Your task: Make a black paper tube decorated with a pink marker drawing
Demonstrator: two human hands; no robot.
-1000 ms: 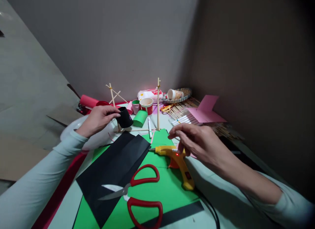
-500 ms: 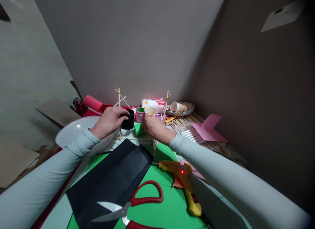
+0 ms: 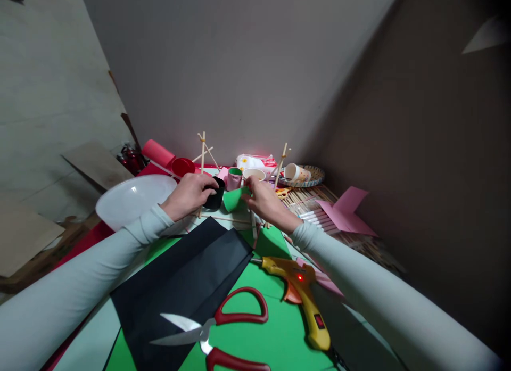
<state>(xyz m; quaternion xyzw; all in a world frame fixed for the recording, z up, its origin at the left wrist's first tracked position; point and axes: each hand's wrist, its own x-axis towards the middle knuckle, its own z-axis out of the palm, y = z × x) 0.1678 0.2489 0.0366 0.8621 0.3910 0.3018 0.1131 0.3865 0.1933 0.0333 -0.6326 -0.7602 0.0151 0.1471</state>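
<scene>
My left hand (image 3: 190, 194) is closed round a small black paper-covered cup (image 3: 215, 194), held just above the table beside an upright frame of wooden sticks (image 3: 203, 150). My right hand (image 3: 264, 200) reaches forward and grips a green paper-covered cup (image 3: 233, 199) lying next to the black one. Behind them stand a pink cup with a green inside (image 3: 234, 178) and a plain paper cup (image 3: 254, 174).
A sheet of black paper (image 3: 187, 275) lies on green paper (image 3: 275, 328), with red-handled scissors (image 3: 223, 334) and a yellow glue gun (image 3: 303, 299) with its red light on. A white plate (image 3: 131, 198) is at left. Skewers, markers (image 3: 319, 217) and pink paper (image 3: 347, 208) lie at right.
My right hand left the glue gun, reached forward and took hold of the green cup. My left hand kept the black cup and shifted slightly right. The view tilted up.
</scene>
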